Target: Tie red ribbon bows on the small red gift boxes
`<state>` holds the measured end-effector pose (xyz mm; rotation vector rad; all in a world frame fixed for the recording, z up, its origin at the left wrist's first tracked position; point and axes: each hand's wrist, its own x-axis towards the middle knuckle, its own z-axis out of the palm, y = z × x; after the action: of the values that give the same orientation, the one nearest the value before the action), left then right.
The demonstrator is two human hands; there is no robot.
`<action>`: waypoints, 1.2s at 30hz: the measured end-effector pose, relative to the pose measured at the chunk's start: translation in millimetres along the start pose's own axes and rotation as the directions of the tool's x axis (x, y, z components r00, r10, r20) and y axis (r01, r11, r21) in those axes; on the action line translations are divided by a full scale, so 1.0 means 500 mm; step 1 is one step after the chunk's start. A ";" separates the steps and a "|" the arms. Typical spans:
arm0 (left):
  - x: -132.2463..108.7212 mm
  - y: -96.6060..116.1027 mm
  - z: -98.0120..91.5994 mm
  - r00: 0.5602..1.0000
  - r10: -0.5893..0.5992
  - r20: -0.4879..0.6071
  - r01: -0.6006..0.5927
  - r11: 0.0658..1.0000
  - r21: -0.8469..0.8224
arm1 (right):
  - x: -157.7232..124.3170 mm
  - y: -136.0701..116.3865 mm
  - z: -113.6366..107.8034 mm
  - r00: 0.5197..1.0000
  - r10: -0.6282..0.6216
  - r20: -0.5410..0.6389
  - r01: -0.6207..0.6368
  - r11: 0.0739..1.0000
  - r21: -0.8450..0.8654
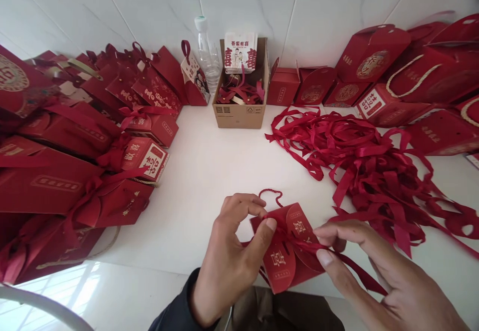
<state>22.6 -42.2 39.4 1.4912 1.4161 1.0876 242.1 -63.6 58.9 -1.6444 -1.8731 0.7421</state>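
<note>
A red gift box [281, 274] with gold characters and curved flaps lies at the table's front edge, tilted towards me. A red ribbon [361, 272] crosses its top and gathers near the middle, and a thin twisted red cord [272, 190] sticks out behind the box. My left hand [232, 256] pinches the ribbon between thumb and forefinger at the box's upper left. Over the right side of the box, my right hand [381, 276] holds the ribbon's other part between thumb and fingers, its tail trailing below the palm.
Loose red ribbons [337, 144] are heaped at the right. Finished-looking red boxes [63, 171] crowd the left side, and more red boxes [374, 54] line the right. Against the tiled wall stand a cardboard box [238, 117] holding cards and ribbon pieces, and a clear bottle [207, 54].
</note>
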 end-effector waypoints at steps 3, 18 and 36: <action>-0.004 0.011 -0.008 0.999 -0.009 0.044 0.010 1.000 -0.028 | 0.001 0.007 -0.005 0.997 0.069 0.045 -0.070 0.998 0.007; -0.011 0.018 -0.001 0.999 0.050 0.010 -0.050 0.997 0.054 | 0.082 -0.055 0.006 0.925 0.023 0.379 -0.149 0.940 0.306; -0.022 0.002 0.021 0.992 -0.116 -0.051 0.113 0.991 -0.069 | 0.011 -0.011 -0.014 0.997 -0.042 0.063 0.047 0.995 -0.083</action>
<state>32.9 -52.9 36.2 1.3257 1.4708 1.1007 242.3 -58.3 68.0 -1.6423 -2.0020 0.7110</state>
